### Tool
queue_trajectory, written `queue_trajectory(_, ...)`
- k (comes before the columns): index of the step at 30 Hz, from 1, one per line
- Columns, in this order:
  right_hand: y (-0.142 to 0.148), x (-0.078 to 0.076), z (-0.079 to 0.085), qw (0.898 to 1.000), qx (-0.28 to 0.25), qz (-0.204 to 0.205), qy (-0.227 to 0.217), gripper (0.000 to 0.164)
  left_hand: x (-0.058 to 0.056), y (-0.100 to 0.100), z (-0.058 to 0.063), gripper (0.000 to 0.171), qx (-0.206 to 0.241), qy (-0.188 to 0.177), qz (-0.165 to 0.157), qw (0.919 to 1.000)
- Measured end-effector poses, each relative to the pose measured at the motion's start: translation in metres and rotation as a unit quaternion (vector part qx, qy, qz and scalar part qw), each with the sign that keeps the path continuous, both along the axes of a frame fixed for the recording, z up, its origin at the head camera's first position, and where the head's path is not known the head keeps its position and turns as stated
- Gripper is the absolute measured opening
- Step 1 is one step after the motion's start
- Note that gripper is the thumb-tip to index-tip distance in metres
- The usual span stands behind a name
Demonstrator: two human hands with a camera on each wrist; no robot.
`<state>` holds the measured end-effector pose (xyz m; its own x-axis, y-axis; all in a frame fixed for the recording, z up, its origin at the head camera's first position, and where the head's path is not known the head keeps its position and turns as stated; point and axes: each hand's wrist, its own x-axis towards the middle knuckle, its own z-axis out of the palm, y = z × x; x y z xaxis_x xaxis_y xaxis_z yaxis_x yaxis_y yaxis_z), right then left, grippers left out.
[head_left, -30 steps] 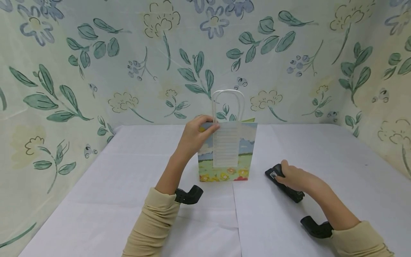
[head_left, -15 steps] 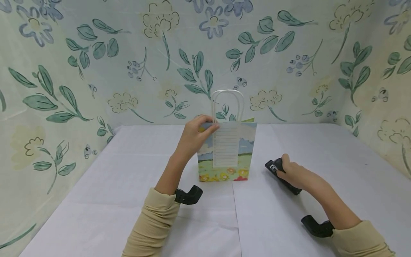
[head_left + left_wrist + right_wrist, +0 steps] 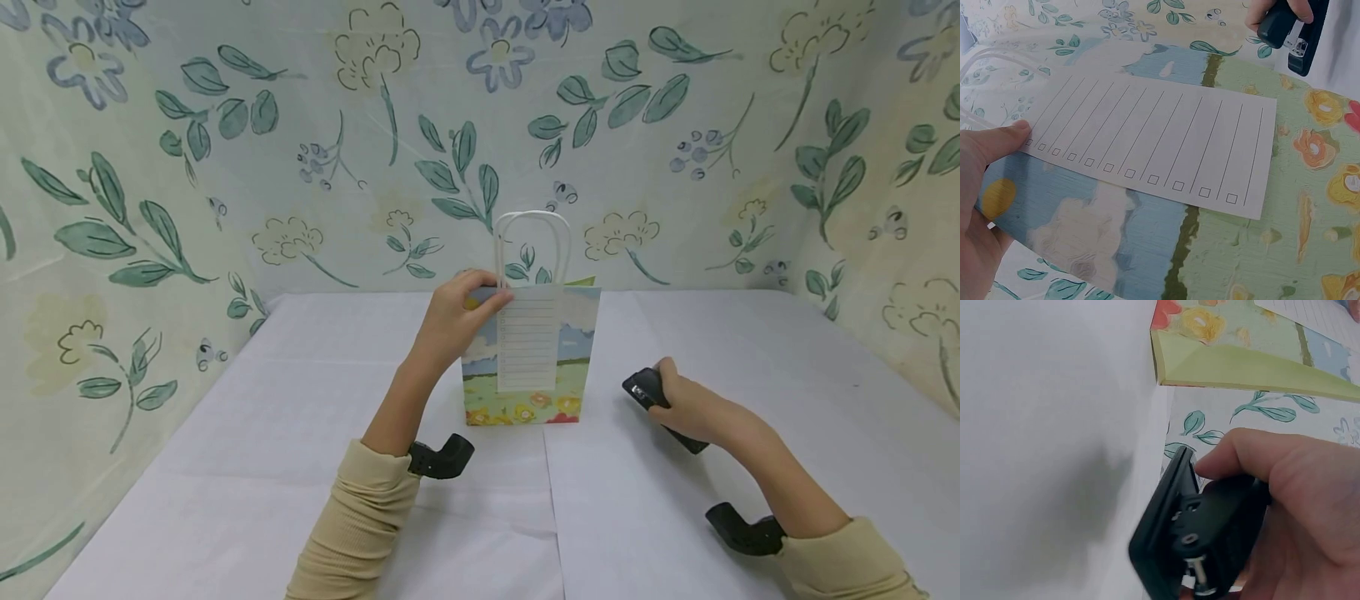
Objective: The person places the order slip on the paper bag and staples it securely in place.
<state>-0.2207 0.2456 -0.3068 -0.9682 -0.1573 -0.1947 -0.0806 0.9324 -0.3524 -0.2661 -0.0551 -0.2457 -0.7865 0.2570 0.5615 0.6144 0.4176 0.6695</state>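
1 lined paper (image 3: pixel 527 346) lies on the front of the bag (image 3: pixel 576 342); your left hand (image 3: pixel 452 315) pinches both at the top. Your right hand (image 3: pixel 693 408) curls round the stapler (image 3: pixel 647 387), right of the bag. A loose pinch could let the paper slip.

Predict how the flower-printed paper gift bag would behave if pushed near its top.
Without the left hand pinching its upper edge, the paper gift bag would probably tip easily: its side panel looks narrow. Its walls look thin, so might flex. The white handle stands arched, suggesting springiness rather than floppiness.
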Motion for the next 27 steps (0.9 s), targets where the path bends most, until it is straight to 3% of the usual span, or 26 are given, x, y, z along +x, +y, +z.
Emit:
queue_trajectory(5,0.001,-0.003,0.001,0.999,-0.024,0.027,0.022,0.05,0.001,0.0,0.001,0.024,0.003,0.001,-0.003,1.0)
queue_trajectory(11,-0.001,-0.002,0.005,0.993,-0.113,0.043,-0.001,0.063,0.0,0.0,0.0,0.023,0.0,0.006,0.0,1.0)
queue_trajectory(15,-0.003,-0.001,0.009,0.988,-0.148,0.047,0.024,0.069,0.001,0.0,0.0,0.023,0.0,0.003,0.0,1.0)
queue_trajectory(27,-0.013,0.006,0.019,0.987,-0.069,0.006,0.145,0.071,0.001,0.0,0.0,0.024,-0.003,0.001,0.003,1.0)
